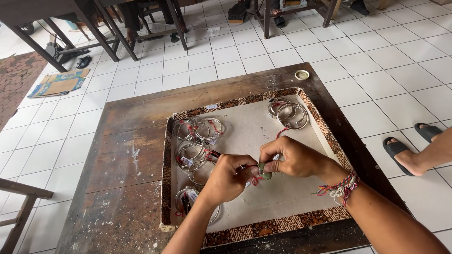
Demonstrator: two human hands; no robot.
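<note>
— What are your hands doing?
— My left hand [230, 176] and right hand [292, 157] are both pinching a small green piece with red thread [264, 170], each grip pressed together, over the shallow cardboard tray [245, 129] on the dark wooden worktop [127, 160].

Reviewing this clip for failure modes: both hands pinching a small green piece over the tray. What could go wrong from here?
1. The small green piece is pinched only at the fingertips of the left hand and right hand; it could slip into the tray.
2. The red thread at the fingers may snag on the ring bundles close by.
3. The left forearm lies over a ring bundle and could drag it.
</note>
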